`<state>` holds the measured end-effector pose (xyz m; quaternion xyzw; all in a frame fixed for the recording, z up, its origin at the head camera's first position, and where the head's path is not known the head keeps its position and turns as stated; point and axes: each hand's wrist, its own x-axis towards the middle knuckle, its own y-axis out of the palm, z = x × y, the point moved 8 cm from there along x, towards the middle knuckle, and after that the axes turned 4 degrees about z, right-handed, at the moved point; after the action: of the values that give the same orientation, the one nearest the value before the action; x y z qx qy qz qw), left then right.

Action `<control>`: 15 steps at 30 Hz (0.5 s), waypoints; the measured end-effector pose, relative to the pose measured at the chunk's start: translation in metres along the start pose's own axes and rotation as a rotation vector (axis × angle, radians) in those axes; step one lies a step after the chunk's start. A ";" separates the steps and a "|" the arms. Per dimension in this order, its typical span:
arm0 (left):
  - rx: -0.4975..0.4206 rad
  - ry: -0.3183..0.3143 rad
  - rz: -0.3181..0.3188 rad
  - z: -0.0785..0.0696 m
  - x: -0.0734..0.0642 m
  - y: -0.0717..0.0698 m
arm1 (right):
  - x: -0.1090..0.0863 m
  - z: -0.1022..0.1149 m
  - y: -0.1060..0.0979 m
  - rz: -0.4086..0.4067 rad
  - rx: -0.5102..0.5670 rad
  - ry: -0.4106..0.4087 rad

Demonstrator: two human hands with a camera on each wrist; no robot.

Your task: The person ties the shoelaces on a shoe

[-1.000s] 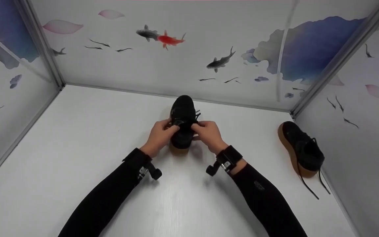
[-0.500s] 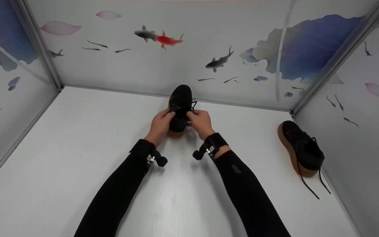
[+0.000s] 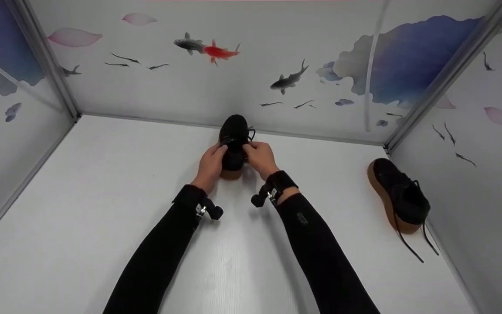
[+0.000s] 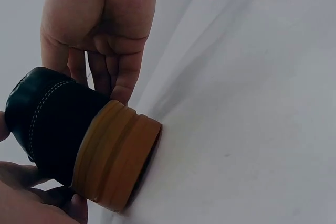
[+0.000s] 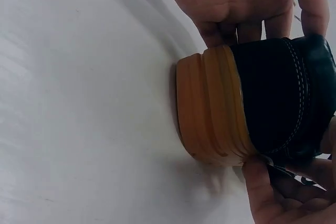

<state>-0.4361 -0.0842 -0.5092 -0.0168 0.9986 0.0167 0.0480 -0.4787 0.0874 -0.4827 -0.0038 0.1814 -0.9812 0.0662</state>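
Note:
A black lace-up sneaker with a tan sole stands at the middle back, toe toward the rear wall. My left hand grips its left side and my right hand its right side. Both thumbs lie over the edges of the shoe's opening; the other fingers reach down along the sides, partly hidden. In the left wrist view the heel and tan sole are close up, the sole at the tabletop. A loop of black lace sticks out on the right.
A second black sneaker with a tan sole stands at the right, its loose laces trailing toward me. White panels with painted fish enclose the white tabletop at the back and both sides.
Both hands have moved the sneaker away from me toward the rear wall, then slightly left. The grip on both sides stays the same, and the second sneaker has not moved.

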 end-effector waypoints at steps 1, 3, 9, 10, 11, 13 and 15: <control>0.003 0.001 -0.003 0.000 0.000 0.000 | 0.000 0.000 0.001 0.011 0.011 0.005; 0.008 0.003 -0.006 0.001 -0.001 0.000 | 0.000 -0.002 0.002 0.037 0.048 0.023; 0.048 0.011 -0.021 0.003 -0.005 -0.002 | -0.005 -0.012 0.001 0.094 0.157 0.055; 0.049 0.021 -0.024 0.002 -0.007 -0.002 | -0.006 -0.013 0.000 0.094 0.154 0.045; 0.044 0.032 -0.026 0.001 -0.009 -0.002 | -0.007 -0.014 -0.002 0.093 0.145 0.035; 0.030 0.064 -0.034 -0.002 -0.012 -0.004 | -0.009 -0.015 -0.007 0.082 0.108 0.012; 0.013 0.100 -0.045 -0.005 -0.016 -0.005 | -0.010 -0.018 -0.013 0.062 0.060 -0.008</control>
<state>-0.4202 -0.0893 -0.5025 -0.0395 0.9992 0.0081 -0.0016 -0.4709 0.1073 -0.4944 0.0000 0.1515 -0.9836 0.0976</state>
